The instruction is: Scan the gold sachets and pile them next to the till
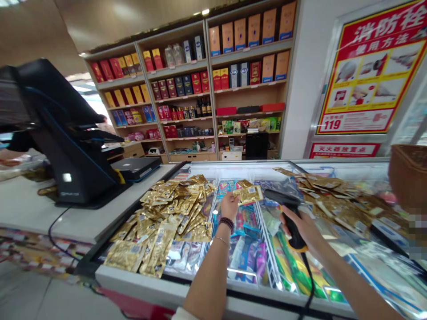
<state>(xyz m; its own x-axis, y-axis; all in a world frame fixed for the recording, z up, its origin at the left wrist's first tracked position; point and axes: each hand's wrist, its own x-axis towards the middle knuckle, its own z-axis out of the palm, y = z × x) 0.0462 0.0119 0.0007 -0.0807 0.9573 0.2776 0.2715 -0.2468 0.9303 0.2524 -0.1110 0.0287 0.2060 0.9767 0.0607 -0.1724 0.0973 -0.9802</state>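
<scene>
My left hand [229, 205], with a beaded bracelet at the wrist, pinches a gold foil packet [251, 194] by its left end. A pale label on the packet faces up. Wrapped round the handle of a black barcode scanner [287, 200] is my right hand [302, 222]. The scanner's head points left at the packet, a small gap apart. Left of my hands lies a large heap of gold packets [173, 204] on the freezer's glass top. A second pile of gold packets [333, 195] spreads out on the right.
Under the glass of the chest freezer [150, 284] are wire baskets of wrapped frozen goods. The scanner's cord hangs over the front edge. A black checkout terminal [80, 133] stands on the counter [23, 213] at left. Shelves [180, 95] of boxes line the back wall.
</scene>
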